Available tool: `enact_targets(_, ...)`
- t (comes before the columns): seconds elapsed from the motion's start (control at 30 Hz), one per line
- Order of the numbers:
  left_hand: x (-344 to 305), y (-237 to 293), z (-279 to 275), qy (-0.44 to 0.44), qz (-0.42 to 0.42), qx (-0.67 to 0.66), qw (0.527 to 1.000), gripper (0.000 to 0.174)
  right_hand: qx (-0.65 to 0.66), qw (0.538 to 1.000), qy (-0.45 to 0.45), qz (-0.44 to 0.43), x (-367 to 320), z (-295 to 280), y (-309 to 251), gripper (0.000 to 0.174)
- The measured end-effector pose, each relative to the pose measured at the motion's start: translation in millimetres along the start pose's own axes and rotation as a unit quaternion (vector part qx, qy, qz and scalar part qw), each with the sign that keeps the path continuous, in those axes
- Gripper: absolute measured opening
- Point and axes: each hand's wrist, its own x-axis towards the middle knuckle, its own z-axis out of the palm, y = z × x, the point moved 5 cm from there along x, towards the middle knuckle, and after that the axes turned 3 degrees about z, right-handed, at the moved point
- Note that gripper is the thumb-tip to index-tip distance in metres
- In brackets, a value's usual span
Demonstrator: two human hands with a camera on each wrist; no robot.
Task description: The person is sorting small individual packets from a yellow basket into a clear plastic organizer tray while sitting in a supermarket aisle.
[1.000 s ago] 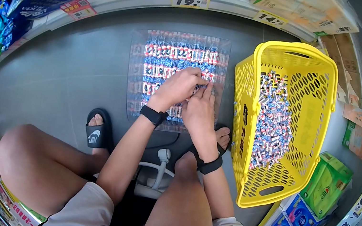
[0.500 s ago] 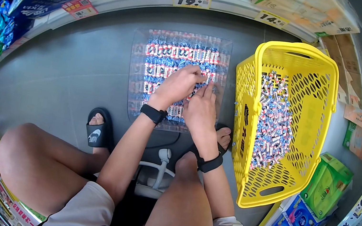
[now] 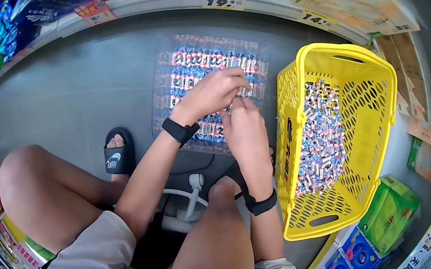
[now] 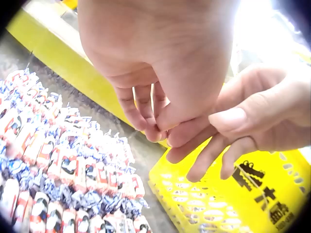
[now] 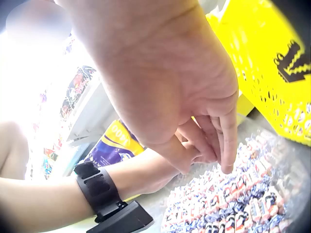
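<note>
Wrapped candies (image 3: 205,61) with blue twisted ends lie in neat rows in a clear plastic box (image 3: 156,98) on the floor. Over its right half, my left hand (image 3: 214,94) meets my right hand (image 3: 247,131) at the fingertips. In the left wrist view, the left thumb presses against its curled fingers (image 4: 141,109), close above the rows; whether a candy is between them I cannot tell. The right hand (image 4: 262,111) reaches in with thumb and fingers loosely extended, overlapping the left fingertips. From the right wrist, its long fingers (image 5: 226,141) point down in front of the left hand.
A yellow shopping basket (image 3: 374,133) with a heap of loose candies (image 3: 323,145) stands right of the box. Shelves with price tags (image 3: 223,1) and tissue packs (image 3: 388,217) curve around the floor. My legs and a sandal (image 3: 119,152) are at the near side.
The right hand has drawn back from the candy rows, its wrist swinging right and its fingers bending in under the left fingertips. The left hand has shifted slightly up. The whole view has shifted a little.
</note>
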Motion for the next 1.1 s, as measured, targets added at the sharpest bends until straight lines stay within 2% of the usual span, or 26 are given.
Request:
enact_targets(0.03,3.0,3.2,-4.9,0.003,0.004,-0.010,1.000,0.028,-0.003,0.999,0.016,-0.040,-0.4,-7.3,-3.0,0.032)
enact_targets(0.07,6.3,11.5,-11.8,0.049,0.026,-0.022,0.998,0.022,-0.007,0.996,0.035,-0.076,-3.7,-18.7,-6.4,0.029)
enact_targets(0.1,5.1,23.1,-18.1,0.044,0.028,-0.025,0.998,0.022,0.035,0.995,0.041,-0.088,-11.1,-40.9,-12.9,0.026)
enact_targets(0.17,14.3,34.4,-31.7,0.027,0.032,0.009,0.999,0.013,0.026,0.990,0.058,-0.128,-14.7,-51.7,-16.4,0.019)
enact_targets(0.3,22.4,73.7,-45.9,0.079,0.086,0.004,0.993,0.008,0.053,0.986,0.101,-0.126,-38.6,-93.1,-32.1,0.015)
enact_targets(0.43,26.6,105.1,-44.8,0.074,0.108,0.007,0.991,0.007,0.064,0.977,0.144,-0.142,-52.2,-118.2,-30.5,0.009)
enact_targets(0.7,50.9,171.8,13.2,-0.043,0.188,0.060,0.979,0.008,0.021,0.982,0.172,-0.072,-89.0,-160.0,21.7,0.011)
enact_targets(0.8,56.8,191.1,45.8,-0.085,0.267,0.084,0.956,0.009,-0.013,0.983,0.179,-0.029,-99.6,-172.1,52.2,0.014)
enact_targets(0.97,75.3,207.9,93.8,-0.157,0.276,0.094,0.944,0.009,-0.047,0.981,0.186,0.021,-110.8,-186.3,98.2,0.014)
enact_targets(1.03,82.0,209.5,117.2,-0.220,0.281,0.183,0.916,0.010,-0.106,0.977,0.172,0.065,-110.7,-186.4,112.4,0.015)
enact_targets(1.1,89.8,208.6,132.7,-0.233,0.271,0.175,0.917,0.009,-0.093,0.984,0.137,0.068,-103.8,-181.0,135.4,0.017)
